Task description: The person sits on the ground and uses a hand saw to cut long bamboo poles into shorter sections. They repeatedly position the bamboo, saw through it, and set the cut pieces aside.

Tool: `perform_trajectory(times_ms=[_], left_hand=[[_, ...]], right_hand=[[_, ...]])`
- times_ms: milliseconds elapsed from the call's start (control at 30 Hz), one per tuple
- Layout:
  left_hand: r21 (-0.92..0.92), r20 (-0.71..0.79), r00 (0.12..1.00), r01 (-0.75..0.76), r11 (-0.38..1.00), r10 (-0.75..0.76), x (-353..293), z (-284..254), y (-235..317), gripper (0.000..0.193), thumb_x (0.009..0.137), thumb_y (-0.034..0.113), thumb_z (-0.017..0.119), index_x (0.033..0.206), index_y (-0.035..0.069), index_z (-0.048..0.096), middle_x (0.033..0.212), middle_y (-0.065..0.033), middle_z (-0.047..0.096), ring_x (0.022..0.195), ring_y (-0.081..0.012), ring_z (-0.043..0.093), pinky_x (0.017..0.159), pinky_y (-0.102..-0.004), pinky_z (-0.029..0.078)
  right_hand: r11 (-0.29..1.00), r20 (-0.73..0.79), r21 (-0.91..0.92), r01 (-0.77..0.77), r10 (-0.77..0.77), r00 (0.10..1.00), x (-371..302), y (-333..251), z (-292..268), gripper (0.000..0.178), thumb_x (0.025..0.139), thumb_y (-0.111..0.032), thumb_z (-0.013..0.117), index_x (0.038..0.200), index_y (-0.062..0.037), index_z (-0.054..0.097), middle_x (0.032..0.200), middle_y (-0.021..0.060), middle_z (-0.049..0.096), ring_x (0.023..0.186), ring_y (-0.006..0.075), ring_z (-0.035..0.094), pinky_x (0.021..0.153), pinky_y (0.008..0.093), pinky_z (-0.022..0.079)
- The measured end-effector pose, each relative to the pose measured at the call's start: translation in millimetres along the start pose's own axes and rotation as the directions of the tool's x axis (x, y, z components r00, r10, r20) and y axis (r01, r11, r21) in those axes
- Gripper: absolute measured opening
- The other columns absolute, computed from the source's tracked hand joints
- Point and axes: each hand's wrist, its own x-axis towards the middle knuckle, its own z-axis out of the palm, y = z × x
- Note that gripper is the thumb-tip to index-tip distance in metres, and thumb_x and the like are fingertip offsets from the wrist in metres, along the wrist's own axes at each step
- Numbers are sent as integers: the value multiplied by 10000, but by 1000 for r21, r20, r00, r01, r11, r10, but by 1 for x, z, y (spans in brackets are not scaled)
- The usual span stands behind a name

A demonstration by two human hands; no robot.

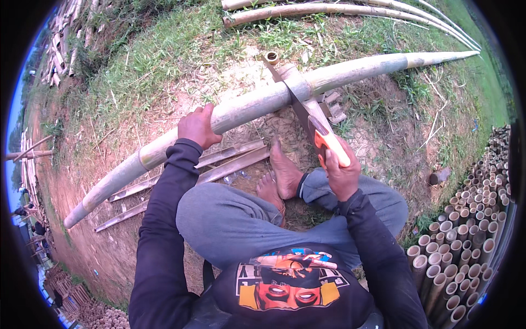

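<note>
A long, thick bamboo pole (249,107) stretches across in front of me from lower left to upper right. My left hand (198,127) grips it left of the middle, fingers over the top and far side. In my right hand (344,170) is a handsaw (303,109) with an orange and white handle, my fingers closed around it. The blade lies across the pole beside a raised joint; how deep it sits cannot be made out. Under the pole near the blade, a short bamboo piece (314,108) crosses it.
Split bamboo strips (233,164) lie on the dirt by my bare feet (285,172). More long poles (307,9) rest on the grass at the far side. Many cut bamboo tubes (450,268) stand stacked at the right. A short cut piece (439,176) lies nearby.
</note>
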Motion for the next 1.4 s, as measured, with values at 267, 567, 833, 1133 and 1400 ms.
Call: perform_trajectory(times_ms=[267, 567, 833, 1133, 1400], left_hand=[[-6, -3, 1000, -11, 1000, 11, -6, -13, 3, 762, 671, 386, 924, 1312, 148, 588, 1107, -165, 717, 1021, -376, 736, 888, -504, 580], [-18, -33, 999, -16, 1000, 15, -1, 1, -1, 768, 660, 375, 928, 1309, 148, 586, 1080, -153, 713, 1005, -375, 734, 880, -506, 578], [20, 53, 998, 13, 1000, -14, -4, -10, 4, 882, 667, 389, 930, 1432, 143, 565, 1163, -167, 716, 1054, -376, 729, 916, -494, 589], [17, 30, 999, 17, 1000, -17, 0, -4, 3, 852, 666, 387, 930, 1402, 142, 578, 1161, -165, 718, 1063, -369, 729, 912, -490, 589], [21, 26, 1000, 8, 1000, -8, -2, -8, 4, 874, 655, 396, 931, 1408, 144, 567, 1170, -163, 719, 1053, -367, 736, 921, -484, 582]], right_hand=[[996, -6, 89, 32, -32, 999, -1, 4, 4, 359, 1017, -84, 706, 1354, 32, 659, 1156, 90, 748, 957, 106, 680, 855, 282, 560], [986, -50, 125, -112, 119, 992, 21, 0, 27, 352, 1021, -78, 711, 1352, 31, 658, 1144, 97, 745, 919, 94, 682, 797, 273, 566], [999, 7, -3, 54, -54, 999, -30, 5, -13, 412, 1012, -34, 692, 1402, 70, 612, 1253, 140, 729, 1026, 153, 711, 892, 296, 574], [995, -56, 69, -77, 80, 995, 44, 21, 50, 403, 991, -108, 761, 1352, 32, 651, 1142, 146, 763, 954, 145, 708, 845, 318, 581], [997, 34, -9, -78, 78, 996, -51, -9, -31, 424, 1017, -52, 689, 1415, 64, 599, 1292, 160, 735, 1150, 180, 719, 978, 312, 567]])
